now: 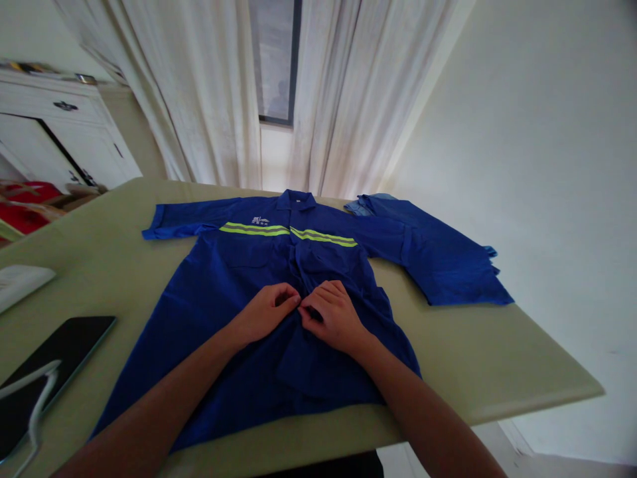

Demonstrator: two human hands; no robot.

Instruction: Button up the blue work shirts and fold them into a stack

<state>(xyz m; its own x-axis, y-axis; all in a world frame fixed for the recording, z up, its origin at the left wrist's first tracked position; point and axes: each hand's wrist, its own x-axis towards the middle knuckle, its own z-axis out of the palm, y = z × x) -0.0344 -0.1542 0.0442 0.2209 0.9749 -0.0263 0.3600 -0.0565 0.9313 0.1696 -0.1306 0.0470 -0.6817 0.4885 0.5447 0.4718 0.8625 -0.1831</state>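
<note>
Cropped forearms [179,399] partly hide the blue shirt [259,269].

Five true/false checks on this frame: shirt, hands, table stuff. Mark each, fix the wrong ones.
1. The left hand and right hand come together at the front of the blue shirt. True.
2. The shirt's collar is at the end nearest the person. False: the collar is at the far end, toward the curtains.
3. A pale logo sits above a yellow-green stripe on the chest. True.
4. The other blue clothing lies left of the shirt. False: the other blue clothing lies to its right.
5. A flat black device lies on the table, left of the shirt. True.
</note>
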